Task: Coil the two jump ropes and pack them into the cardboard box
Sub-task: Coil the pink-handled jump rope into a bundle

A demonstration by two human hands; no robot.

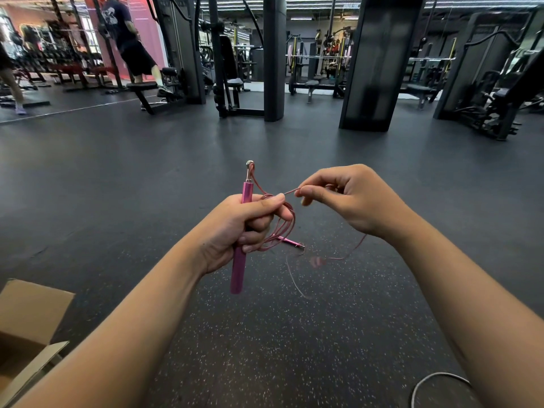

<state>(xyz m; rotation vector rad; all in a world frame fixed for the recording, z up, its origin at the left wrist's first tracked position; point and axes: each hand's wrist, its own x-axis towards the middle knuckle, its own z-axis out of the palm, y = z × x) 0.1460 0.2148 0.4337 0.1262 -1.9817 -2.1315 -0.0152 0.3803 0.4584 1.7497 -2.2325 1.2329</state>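
**Coiling a pink jump rope over the gym floor**

Gripping the pink jump-rope handle [242, 231] upright at the centre of the frame, the left hand [238, 231] has its fingers curled round the shaft, with several loops of the thin pink cord [282, 228] gathered against them and hanging just to the right. The right hand [344, 198], to the right of centre and slightly higher, pinches a short stretch of that cord between thumb and forefinger, close to the left thumb. From the right hand the cord trails down, blurred, toward the floor [265, 334]. The rope's second pink handle [290, 241] shows just below the loops; whether it hangs or lies on the floor cannot be told.

An open cardboard box [26, 319] sits at the lower left edge of the frame. A curve of pale grey cord [424, 379] lies on the floor at the lower right. Weight machines [477, 83] stand across the upper part of the frame.
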